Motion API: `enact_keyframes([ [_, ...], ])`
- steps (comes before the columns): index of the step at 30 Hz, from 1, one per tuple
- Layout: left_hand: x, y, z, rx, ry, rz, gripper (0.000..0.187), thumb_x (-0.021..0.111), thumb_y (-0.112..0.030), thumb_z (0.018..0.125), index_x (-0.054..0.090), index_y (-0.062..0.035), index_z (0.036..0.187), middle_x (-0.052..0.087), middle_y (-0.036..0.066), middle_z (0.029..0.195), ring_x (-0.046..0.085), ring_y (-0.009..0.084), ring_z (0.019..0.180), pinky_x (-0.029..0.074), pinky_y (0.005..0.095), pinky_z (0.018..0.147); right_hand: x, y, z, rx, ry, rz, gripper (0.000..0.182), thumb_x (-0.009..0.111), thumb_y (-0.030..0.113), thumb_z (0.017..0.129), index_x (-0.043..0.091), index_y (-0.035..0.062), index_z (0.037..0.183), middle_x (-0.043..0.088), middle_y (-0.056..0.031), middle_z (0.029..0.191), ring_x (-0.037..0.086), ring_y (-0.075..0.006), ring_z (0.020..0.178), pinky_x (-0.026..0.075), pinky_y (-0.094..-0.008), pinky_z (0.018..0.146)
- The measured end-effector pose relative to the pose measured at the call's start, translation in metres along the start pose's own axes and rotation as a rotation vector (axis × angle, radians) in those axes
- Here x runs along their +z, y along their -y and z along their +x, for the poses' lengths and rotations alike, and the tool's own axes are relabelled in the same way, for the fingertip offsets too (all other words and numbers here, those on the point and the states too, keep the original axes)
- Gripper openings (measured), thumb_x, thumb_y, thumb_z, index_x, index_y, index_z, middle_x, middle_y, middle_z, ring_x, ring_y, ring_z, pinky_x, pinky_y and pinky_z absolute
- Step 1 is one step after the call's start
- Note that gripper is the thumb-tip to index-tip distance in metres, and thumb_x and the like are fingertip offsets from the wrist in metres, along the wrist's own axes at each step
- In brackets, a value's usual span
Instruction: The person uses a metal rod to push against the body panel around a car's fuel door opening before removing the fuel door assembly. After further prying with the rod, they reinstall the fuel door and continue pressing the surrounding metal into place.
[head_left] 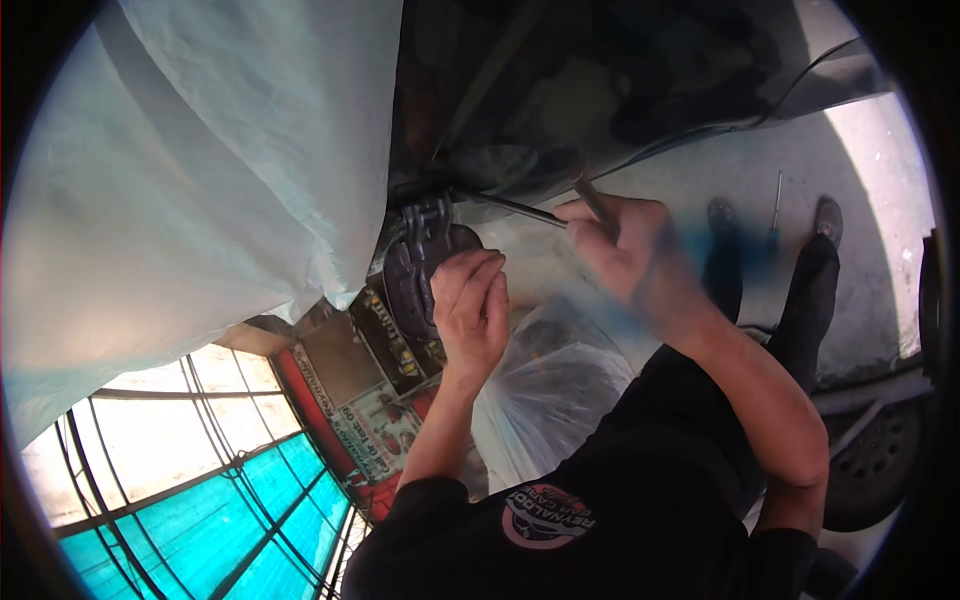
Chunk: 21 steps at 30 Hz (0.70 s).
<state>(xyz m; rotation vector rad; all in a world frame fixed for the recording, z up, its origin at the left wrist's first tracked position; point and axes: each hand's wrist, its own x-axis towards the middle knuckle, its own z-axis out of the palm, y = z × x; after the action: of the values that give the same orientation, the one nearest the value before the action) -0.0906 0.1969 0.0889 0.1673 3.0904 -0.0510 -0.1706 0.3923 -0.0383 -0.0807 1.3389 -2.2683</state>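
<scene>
My left hand (pixel 470 312) has its fingers curled together beside a dark metal part (pixel 424 250); anything between the fingertips is too small to make out. To the right, my right hand (pixel 625 245) is closed around a short, brownish metal bar (pixel 597 205). A slim metal rod (pixel 515 208) runs from that hand toward the top of the dark part, under the edge of a dark, glossy car panel (pixel 620 90). Where the rod ends is hidden in shadow.
Pale plastic sheeting (pixel 210 190) hangs at the left. Clear plastic (pixel 550 390) lies below my hands. A screwdriver (pixel 777 205) rests on the floor between two shoes. A wheel (pixel 875 465) stands at the lower right, and posters (pixel 375 430) are at the lower left.
</scene>
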Motion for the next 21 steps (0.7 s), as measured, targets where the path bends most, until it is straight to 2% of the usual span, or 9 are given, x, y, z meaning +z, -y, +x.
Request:
enact_keyframes([
  [5, 0.005, -0.009, 0.009, -0.069, 0.02, -0.133, 0.018, 0.069, -0.002, 0.096, 0.075, 0.0022, 0.113, 0.074, 0.016, 0.115, 0.069, 0.0315, 0.11, 0.051, 0.0394, 0.101, 0.001, -0.005, 0.0, -0.079, -0.009, -0.005, 0.022, 0.056, 0.005, 0.096, 0.072, -0.008, 0.103, 0.054, -0.0189, 0.062, 0.056, -0.0187, 0.053, 0.043, -0.0372, 0.055],
  [8, 0.008, -0.019, 0.018, -0.12, 0.018, -0.243, 0.023, 0.066, -0.006, 0.101, 0.072, 0.0035, 0.121, 0.073, 0.017, 0.121, 0.068, 0.0296, 0.114, 0.05, 0.0393, 0.104, -0.004, -0.008, 0.006, 0.002, -0.028, 0.039, 0.024, 0.056, 0.006, 0.094, 0.072, -0.0081, 0.106, 0.054, -0.0185, 0.063, 0.054, -0.0166, 0.055, 0.044, -0.037, 0.057],
  [10, 0.012, -0.028, 0.027, -0.156, 0.01, -0.326, 0.027, 0.065, -0.009, 0.104, 0.07, 0.0043, 0.126, 0.072, 0.018, 0.125, 0.068, 0.0287, 0.116, 0.05, 0.0395, 0.105, -0.008, -0.001, 0.008, 0.279, 0.019, 0.234, 0.028, 0.056, 0.008, 0.094, 0.072, -0.0088, 0.108, 0.056, -0.018, 0.064, 0.054, -0.0164, 0.057, 0.046, -0.0369, 0.06],
  [11, 0.015, -0.033, 0.032, -0.144, -0.018, -0.432, 0.033, 0.063, -0.015, 0.106, 0.065, 0.0057, 0.133, 0.07, 0.019, 0.128, 0.067, 0.0288, 0.119, 0.05, 0.0397, 0.106, -0.007, 0.003, 0.008, 0.278, 0.02, 0.233, 0.028, 0.056, 0.008, 0.094, 0.072, -0.0088, 0.108, 0.056, -0.018, 0.064, 0.054, -0.0164, 0.057, 0.046, -0.0369, 0.06],
  [17, 0.018, -0.081, 0.094, -0.229, -0.066, -1.024, 0.059, 0.057, -0.039, 0.111, 0.053, 0.0079, 0.148, 0.069, 0.022, 0.13, 0.066, 0.0303, 0.123, 0.051, 0.0426, 0.106, -0.005, 0.02, 0.01, 0.231, 0.196, 0.101, 0.025, 0.055, 0.008, 0.094, 0.07, -0.01, 0.102, 0.064, -0.021, 0.072, 0.065, -0.0319, 0.065, 0.052, -0.0409, 0.067],
  [18, 0.015, -0.091, 0.108, -0.226, -0.068, -1.025, 0.059, 0.057, -0.039, 0.111, 0.053, 0.0079, 0.148, 0.069, 0.022, 0.13, 0.066, 0.0303, 0.123, 0.051, 0.0426, 0.106, -0.003, 0.01, 0.011, 0.076, 0.165, 0.0, 0.021, 0.057, 0.007, 0.093, 0.068, -0.0091, 0.1, 0.067, -0.0223, 0.075, 0.068, -0.0362, 0.069, 0.054, -0.0421, 0.069],
  [19, 0.012, -0.101, 0.121, -0.259, 0.014, -1.172, 0.055, 0.056, -0.039, 0.112, 0.057, 0.0072, 0.141, 0.071, 0.019, 0.114, 0.07, 0.0286, 0.109, 0.053, 0.0433, 0.102, 0.0, 0.001, 0.011, -0.079, 0.134, -0.101, 0.017, 0.059, 0.006, 0.092, 0.067, -0.0083, 0.097, 0.069, -0.0236, 0.077, 0.07, -0.0405, 0.074, 0.056, -0.0433, 0.071],
  [20, 0.012, -0.104, 0.13, -0.288, 0.098, -1.318, 0.051, 0.055, -0.039, 0.112, 0.061, 0.0066, 0.135, 0.072, 0.016, 0.099, 0.073, 0.0268, 0.095, 0.055, 0.0441, 0.097, 0.002, -0.007, 0.014, -0.081, 0.134, -0.103, 0.017, 0.059, 0.006, 0.092, 0.067, -0.0083, 0.097, 0.069, -0.0236, 0.077, 0.07, -0.0405, 0.074, 0.056, -0.0433, 0.071],
  [21, 0.016, -0.099, 0.137, -0.284, 0.095, -1.319, 0.051, 0.055, -0.039, 0.112, 0.061, 0.0066, 0.135, 0.072, 0.016, 0.099, 0.073, 0.0268, 0.095, 0.055, 0.0441, 0.097, 0.003, -0.016, 0.017, -0.421, -0.009, -0.573, 0.014, 0.062, 0.006, 0.09, 0.067, -0.0063, 0.095, 0.07, -0.0228, 0.079, 0.072, -0.0406, 0.077, 0.057, -0.0433, 0.071],
])
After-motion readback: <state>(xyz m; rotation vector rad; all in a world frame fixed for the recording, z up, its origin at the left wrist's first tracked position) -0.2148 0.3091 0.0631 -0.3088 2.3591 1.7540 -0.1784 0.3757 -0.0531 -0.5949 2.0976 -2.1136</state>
